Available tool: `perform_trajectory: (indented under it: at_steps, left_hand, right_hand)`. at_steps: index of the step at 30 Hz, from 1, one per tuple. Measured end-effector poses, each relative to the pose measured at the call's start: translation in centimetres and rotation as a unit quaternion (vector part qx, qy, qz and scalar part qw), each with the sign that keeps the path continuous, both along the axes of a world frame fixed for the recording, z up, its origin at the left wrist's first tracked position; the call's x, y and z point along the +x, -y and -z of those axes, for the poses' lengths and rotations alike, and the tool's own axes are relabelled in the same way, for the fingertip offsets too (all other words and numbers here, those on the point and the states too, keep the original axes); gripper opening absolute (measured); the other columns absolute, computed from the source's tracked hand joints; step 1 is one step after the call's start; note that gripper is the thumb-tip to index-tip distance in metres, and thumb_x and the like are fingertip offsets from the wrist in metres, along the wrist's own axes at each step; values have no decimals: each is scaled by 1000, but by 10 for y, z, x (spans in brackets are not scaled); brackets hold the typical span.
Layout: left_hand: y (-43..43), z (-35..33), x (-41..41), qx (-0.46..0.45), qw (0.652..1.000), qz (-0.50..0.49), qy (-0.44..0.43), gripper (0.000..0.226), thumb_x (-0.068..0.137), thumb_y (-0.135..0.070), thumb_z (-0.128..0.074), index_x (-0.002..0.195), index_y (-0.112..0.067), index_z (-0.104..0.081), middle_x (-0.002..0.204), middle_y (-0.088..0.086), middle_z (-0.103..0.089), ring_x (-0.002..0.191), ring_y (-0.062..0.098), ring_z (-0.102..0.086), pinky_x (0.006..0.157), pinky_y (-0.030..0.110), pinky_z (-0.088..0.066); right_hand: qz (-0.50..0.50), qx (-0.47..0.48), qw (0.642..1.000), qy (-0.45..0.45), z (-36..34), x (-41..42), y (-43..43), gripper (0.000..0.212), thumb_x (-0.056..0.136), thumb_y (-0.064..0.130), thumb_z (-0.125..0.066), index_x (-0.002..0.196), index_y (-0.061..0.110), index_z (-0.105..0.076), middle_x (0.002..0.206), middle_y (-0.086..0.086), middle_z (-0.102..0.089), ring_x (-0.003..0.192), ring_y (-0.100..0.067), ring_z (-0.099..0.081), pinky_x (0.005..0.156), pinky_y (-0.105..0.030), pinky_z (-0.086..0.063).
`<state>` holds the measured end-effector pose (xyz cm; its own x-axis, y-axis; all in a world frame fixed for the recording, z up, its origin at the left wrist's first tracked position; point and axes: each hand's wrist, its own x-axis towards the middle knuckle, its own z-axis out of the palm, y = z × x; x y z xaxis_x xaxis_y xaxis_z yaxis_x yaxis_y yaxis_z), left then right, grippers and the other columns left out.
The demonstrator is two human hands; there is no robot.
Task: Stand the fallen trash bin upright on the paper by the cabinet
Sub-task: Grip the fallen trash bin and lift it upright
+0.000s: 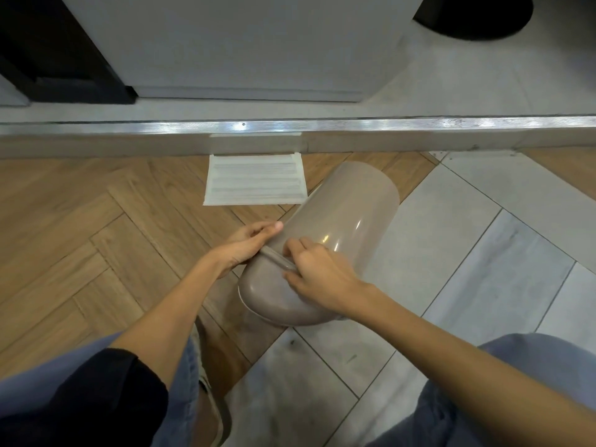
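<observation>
two hands, left hand (245,245) and right hand (317,272), grip one fallen bin (338,221) beside one paper (254,180).

- Herringbone wood floor (80,227) on the left meets pale grey tiles (483,253) on the right.
- A shiny metal strip (419,124) runs across.
- Beyond it stands a white cabinet (242,43).

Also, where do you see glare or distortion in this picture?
In the head view, bright glare runs along the metal floor strip, small highlights sit on the smooth beige plastic trash bin, and the wide-angle lens bows that strip slightly; the printed white paper sheet is too soft to read.
</observation>
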<state>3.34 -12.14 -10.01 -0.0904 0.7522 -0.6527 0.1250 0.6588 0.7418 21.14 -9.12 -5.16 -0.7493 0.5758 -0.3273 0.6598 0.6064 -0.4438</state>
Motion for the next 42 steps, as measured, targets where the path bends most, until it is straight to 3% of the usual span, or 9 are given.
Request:
perform_trajectory:
  at_steps: [2,5,10,15,18,26,32,35,42]
  left_hand:
    - [0,3,2,4,1000,-23,3,60,75,-73,-58,117,-32,-64,117,3,-70,108,18,-65,93,34,-53]
    - [0,6,5,11,999,-50,-6,41,86,-68,-49,101,-35,-67,103,-7,-69,99,11,-65,83,27,-52]
    - [4,9,-4,7,998,-57,15,80,71,-87,-46,123,-29,-65,117,0,-72,108,15,-67,101,36,-49]
    - [3,5,-13,0,989,-118,85,57,90,-70,-40,120,-29,-66,115,3,-74,110,19,-68,96,36,-48]
    - [1,4,-18,-9,980,-166,110,50,90,-66,-48,118,-30,-68,112,1,-76,109,21,-68,92,40,-51]
    - [-1,-1,-11,-24,910,-348,226,65,85,-75,-44,118,-25,-70,114,9,-75,103,29,-71,96,47,-52]
    - [-7,-16,-4,10,869,-405,286,67,78,-82,-42,84,-28,-81,95,3,-79,89,27,-72,86,40,-53]
    - [-16,-39,-9,57,885,-371,276,58,84,-73,-44,83,-27,-80,89,-2,-79,80,20,-74,78,33,-53]
    - [-29,-85,-31,69,939,-278,192,70,81,-80,-43,112,-25,-74,120,0,-73,113,20,-66,99,38,-48]
  right_hand:
    - [4,4,1000,-6,2,-2,-1,26,92,22,-53,114,9,-48,119,-14,-56,101,-39,-58,76,-44,-49]
    - [-7,18,1000,-14,3,-3,-5,21,93,18,-51,109,7,-49,116,-16,-57,94,-40,-60,70,-41,-47]
    - [20,-7,998,-56,-3,-2,-13,19,92,18,-51,108,8,-51,113,-14,-59,90,-37,-59,73,-41,-47]
    - [116,-59,983,-130,-19,0,-41,17,87,24,-62,102,16,-58,74,5,-56,81,-25,-58,71,-36,-43]
    - [165,-77,966,-183,-27,3,-56,12,85,22,-66,95,16,-62,65,3,-56,70,-19,-58,73,-38,-47]
    - [239,-185,906,-296,-38,16,-86,14,83,14,-71,95,9,-66,75,-6,-58,70,-13,-52,71,-32,-45]
    - [269,-248,858,-360,-50,25,-100,6,86,7,-66,89,12,-63,69,-3,-54,57,-10,-47,48,-16,-38]
    - [307,-283,813,-407,-54,31,-110,6,86,11,-66,85,16,-66,70,-1,-60,60,-11,-48,52,-19,-39]
    - [355,-313,779,-412,-38,36,-119,12,90,16,-59,82,17,-67,73,-5,-53,61,-13,-47,56,-22,-42]
